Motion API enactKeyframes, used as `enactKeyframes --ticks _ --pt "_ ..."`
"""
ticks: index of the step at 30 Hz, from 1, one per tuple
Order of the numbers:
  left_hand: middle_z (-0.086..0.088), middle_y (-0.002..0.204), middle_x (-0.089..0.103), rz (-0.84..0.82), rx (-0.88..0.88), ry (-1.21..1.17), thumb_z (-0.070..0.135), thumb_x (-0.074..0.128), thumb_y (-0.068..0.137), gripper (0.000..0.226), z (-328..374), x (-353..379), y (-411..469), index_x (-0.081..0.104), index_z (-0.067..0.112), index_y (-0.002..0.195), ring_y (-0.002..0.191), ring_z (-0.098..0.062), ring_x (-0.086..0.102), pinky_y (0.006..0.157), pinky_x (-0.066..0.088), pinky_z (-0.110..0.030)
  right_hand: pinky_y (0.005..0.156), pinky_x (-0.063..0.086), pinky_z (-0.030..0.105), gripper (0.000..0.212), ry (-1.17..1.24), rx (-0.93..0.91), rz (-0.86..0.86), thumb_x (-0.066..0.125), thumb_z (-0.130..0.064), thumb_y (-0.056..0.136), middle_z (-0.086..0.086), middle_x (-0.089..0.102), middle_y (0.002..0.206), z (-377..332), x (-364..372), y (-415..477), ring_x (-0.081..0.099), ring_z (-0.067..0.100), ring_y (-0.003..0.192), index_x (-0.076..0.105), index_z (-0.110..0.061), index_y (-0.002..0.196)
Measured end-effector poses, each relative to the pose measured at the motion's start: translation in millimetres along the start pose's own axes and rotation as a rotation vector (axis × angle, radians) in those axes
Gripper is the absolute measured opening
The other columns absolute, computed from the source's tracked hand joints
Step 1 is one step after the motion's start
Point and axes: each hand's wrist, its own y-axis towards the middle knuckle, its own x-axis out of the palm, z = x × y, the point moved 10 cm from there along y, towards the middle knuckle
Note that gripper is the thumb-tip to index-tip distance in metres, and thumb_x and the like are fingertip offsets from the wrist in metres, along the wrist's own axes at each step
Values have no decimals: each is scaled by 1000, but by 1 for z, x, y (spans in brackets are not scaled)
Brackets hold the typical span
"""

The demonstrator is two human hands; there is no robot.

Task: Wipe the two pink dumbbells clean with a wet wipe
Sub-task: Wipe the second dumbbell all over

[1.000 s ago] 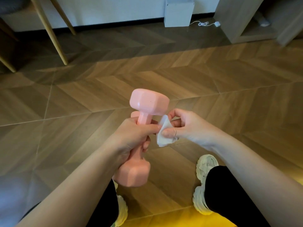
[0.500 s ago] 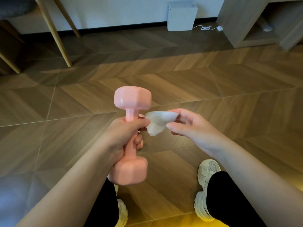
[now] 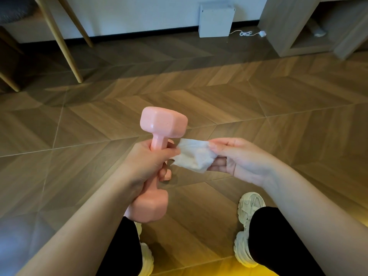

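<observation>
A pink dumbbell [image 3: 163,122] stands nearly upright above the wooden floor, and my left hand [image 3: 146,166] grips its handle. Its upper head shows above my fist, its lower head [image 3: 151,206] below. A white wet wipe [image 3: 194,156] stretches between my hands: my right hand [image 3: 237,156] pinches its right edge, and the fingertips of my left hand hold its left corner against the handle. A bit of pink [image 3: 168,175] behind my left fingers may be a second dumbbell on the floor; I cannot tell.
My two white shoes [image 3: 249,226] and black trouser legs are at the bottom. Wooden chair legs [image 3: 65,46] stand at the back left. A white box [image 3: 216,19] with a cable leans on the wall, and a wooden shelf unit [image 3: 298,26] fills the back right.
The wipe went from bunched against the handle to spread out flat between both hands. My right hand moved right, away from the dumbbell. The dumbbell shifted slightly left and tilted.
</observation>
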Motion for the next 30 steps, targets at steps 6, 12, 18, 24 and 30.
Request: enactKeyframes --ticks 6,12,18,24,30 --pt "-7 59 54 -3 154 250 21 73 84 22 12 3 -2 61 3 82 38 -13 39 38 34 -20 93 54 46 21 -283 -481 492 58 -15 98 2 76 92 -49 -41 -21 67 25 87 76 -27 97" --pt "5 56 54 -121 238 307 59 73 65 46 16 27 -7 58 20 85 44 -12 46 42 39 -23 83 47 11 22 -539 -734 276 54 -15 100 -19 71 115 -57 11 -42 65 -1 102 71 -22 114" --pt "10 49 56 -28 387 382 73 57 65 49 25 24 -13 53 25 74 42 -3 47 44 38 -13 117 30 27 42 -645 -623 82 39 -29 106 -14 50 147 -46 26 -36 39 3 140 47 -18 146" --pt "9 49 58 43 410 397 75 54 67 51 26 18 -12 54 25 75 40 -1 50 43 38 -12 118 31 36 48 -592 -657 64 33 -34 106 -2 50 149 -45 27 -34 39 9 142 50 -8 143" --pt "12 52 58 18 388 401 75 56 67 50 20 21 -14 55 26 77 41 -2 51 43 38 -12 120 28 39 47 -617 -574 71 34 -37 106 -6 48 151 -36 25 -20 36 5 143 49 -16 145"
